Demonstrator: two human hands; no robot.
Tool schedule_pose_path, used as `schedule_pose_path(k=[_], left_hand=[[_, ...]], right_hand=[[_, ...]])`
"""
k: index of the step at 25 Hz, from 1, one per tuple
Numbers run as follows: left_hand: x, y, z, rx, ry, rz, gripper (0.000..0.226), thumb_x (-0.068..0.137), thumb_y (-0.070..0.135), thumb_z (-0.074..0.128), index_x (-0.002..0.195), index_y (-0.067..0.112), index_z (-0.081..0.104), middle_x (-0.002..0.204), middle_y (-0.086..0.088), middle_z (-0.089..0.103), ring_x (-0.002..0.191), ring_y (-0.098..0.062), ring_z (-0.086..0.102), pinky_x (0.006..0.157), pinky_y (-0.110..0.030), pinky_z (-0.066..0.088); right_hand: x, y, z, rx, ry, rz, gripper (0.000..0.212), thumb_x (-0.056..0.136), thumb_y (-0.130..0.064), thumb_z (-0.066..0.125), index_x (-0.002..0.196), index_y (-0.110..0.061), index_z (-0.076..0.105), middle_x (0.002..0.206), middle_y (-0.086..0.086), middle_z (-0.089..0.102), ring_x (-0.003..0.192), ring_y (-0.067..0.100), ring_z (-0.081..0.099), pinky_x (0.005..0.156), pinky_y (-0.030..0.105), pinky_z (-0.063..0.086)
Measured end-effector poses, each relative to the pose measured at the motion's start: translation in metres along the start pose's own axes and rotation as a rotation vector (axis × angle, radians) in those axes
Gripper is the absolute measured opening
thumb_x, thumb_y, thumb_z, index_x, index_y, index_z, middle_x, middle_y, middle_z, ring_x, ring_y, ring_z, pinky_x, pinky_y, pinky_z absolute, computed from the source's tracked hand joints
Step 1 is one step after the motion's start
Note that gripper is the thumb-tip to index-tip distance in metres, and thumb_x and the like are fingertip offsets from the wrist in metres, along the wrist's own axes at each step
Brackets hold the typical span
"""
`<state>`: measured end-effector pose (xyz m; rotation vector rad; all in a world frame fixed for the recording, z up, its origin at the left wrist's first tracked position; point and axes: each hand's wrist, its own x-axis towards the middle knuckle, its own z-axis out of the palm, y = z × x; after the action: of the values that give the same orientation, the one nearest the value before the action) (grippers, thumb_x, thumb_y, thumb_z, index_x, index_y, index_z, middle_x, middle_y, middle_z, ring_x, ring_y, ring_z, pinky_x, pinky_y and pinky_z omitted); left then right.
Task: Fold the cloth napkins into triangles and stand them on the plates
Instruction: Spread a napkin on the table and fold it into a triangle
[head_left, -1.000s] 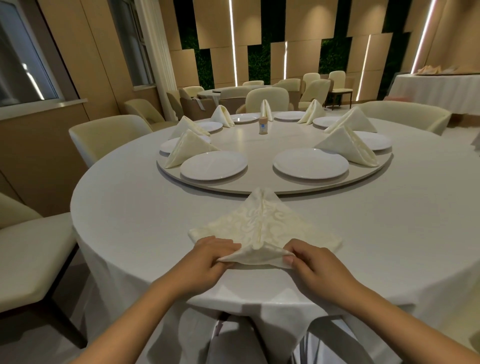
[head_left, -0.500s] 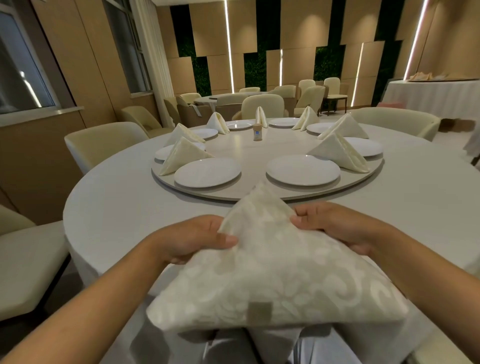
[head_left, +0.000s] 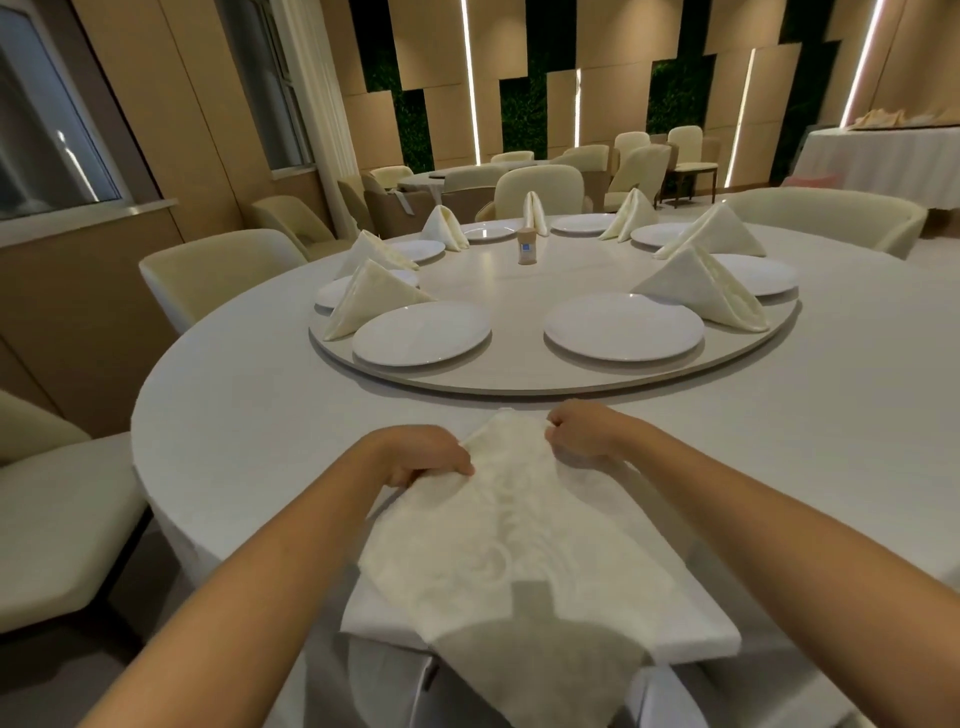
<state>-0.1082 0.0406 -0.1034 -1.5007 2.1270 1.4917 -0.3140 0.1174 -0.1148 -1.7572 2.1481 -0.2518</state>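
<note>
A cream patterned napkin (head_left: 511, 525) lies at the table's near edge, its near part hanging over the edge. My left hand (head_left: 421, 457) grips its left side. My right hand (head_left: 584, 434) pinches its far top corner. Two bare white plates stand nearest on the turntable: the left plate (head_left: 422, 332) and the right plate (head_left: 623, 326). Folded triangle napkins stand beside the farther plates, one at the left (head_left: 371, 299) and one at the right (head_left: 704, 288).
The round turntable (head_left: 519, 371) carries several plates and a small bottle (head_left: 526, 247) at its middle. Cream chairs ring the table, one at the near left (head_left: 47, 525). Another set table stands behind.
The napkin was flat on the table, then lifted toward me, and now lies down again, turned over the near edge. Both hands moved from its near tip to its far end.
</note>
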Motion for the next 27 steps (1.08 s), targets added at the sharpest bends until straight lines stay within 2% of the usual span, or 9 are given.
schedule_pose_path(k=[2,4,6,8,9,11,13,17,27], left_hand=[[0.003,0.010,-0.001,0.304,0.180,0.015,0.027,0.086,0.027,0.057,0.101,0.005,0.065,0.090,-0.006,0.066,0.076,-0.022,0.062,0.070,-0.029,0.050],[0.001,0.016,0.006,0.535,0.366,0.048,0.026,0.085,0.030,0.056,0.097,0.009,0.065,0.089,-0.004,0.063,0.076,-0.020,0.058,0.064,-0.027,0.042],[-0.001,0.012,0.022,0.671,0.551,0.076,0.032,0.088,0.031,0.051,0.112,0.011,0.058,0.109,-0.006,0.060,0.095,-0.023,0.056,0.075,-0.031,0.043],[0.001,0.005,0.045,0.813,0.724,0.200,0.043,0.094,0.034,0.041,0.129,0.011,0.046,0.132,-0.009,0.049,0.119,-0.029,0.046,0.095,-0.039,0.038],[0.001,0.002,0.056,0.807,0.726,0.261,0.047,0.097,0.036,0.035,0.136,0.010,0.041,0.142,-0.011,0.042,0.128,-0.030,0.038,0.105,-0.041,0.032],[0.005,-0.002,0.075,0.730,0.579,0.247,0.059,0.101,0.043,0.021,0.152,0.013,0.019,0.160,-0.010,0.013,0.146,-0.028,0.011,0.119,-0.044,0.011],[0.010,-0.008,0.083,0.746,0.490,0.172,0.063,0.101,0.048,0.013,0.154,0.016,-0.003,0.161,-0.004,-0.010,0.148,-0.023,-0.011,0.120,-0.044,-0.006],[0.012,-0.019,0.080,0.771,0.520,0.173,0.065,0.100,0.051,0.011,0.153,0.019,-0.007,0.161,0.000,-0.013,0.147,-0.018,-0.015,0.120,-0.040,-0.009],[-0.047,-0.090,0.055,0.709,0.532,0.172,0.063,0.100,0.051,0.010,0.153,0.024,-0.009,0.160,0.008,-0.012,0.146,-0.010,-0.014,0.119,-0.032,-0.008]], right_hand=[[0.007,-0.002,0.005,-0.013,0.081,0.017,0.027,0.096,-0.018,0.037,0.070,-0.018,0.043,0.088,0.003,0.054,0.085,0.024,0.053,0.070,0.031,0.038],[0.010,0.000,0.011,-0.053,0.128,0.029,0.022,0.096,-0.020,0.036,0.077,-0.016,0.045,0.092,0.004,0.056,0.085,0.025,0.053,0.068,0.032,0.038],[0.006,0.003,0.018,-0.113,0.228,0.004,0.016,0.097,-0.022,0.039,0.097,-0.014,0.052,0.107,0.006,0.059,0.093,0.026,0.054,0.072,0.034,0.039],[0.005,0.003,0.025,-0.181,0.381,-0.142,0.031,0.096,-0.025,0.043,0.124,-0.014,0.052,0.123,0.006,0.057,0.108,0.027,0.052,0.085,0.035,0.039],[0.006,0.002,0.028,-0.171,0.414,-0.260,0.037,0.097,-0.025,0.043,0.132,-0.017,0.050,0.130,0.004,0.056,0.115,0.026,0.050,0.093,0.035,0.037],[0.013,-0.002,0.032,-0.076,0.299,-0.421,0.041,0.101,-0.025,0.036,0.141,-0.022,0.043,0.145,0.001,0.046,0.133,0.021,0.038,0.109,0.034,0.028],[0.019,-0.001,0.039,-0.104,0.125,-0.397,0.045,0.103,-0.029,0.028,0.148,-0.029,0.032,0.155,-0.006,0.029,0.144,0.016,0.020,0.118,0.034,0.014],[0.022,0.006,0.046,-0.245,0.062,-0.357,0.047,0.104,-0.034,0.017,0.151,-0.035,0.014,0.159,-0.013,0.009,0.147,0.009,0.001,0.118,0.034,-0.001],[0.021,0.008,0.046,-0.254,0.060,-0.368,0.048,0.104,-0.034,0.014,0.151,-0.034,0.011,0.159,-0.013,0.007,0.147,0.009,-0.002,0.118,0.034,-0.005]])
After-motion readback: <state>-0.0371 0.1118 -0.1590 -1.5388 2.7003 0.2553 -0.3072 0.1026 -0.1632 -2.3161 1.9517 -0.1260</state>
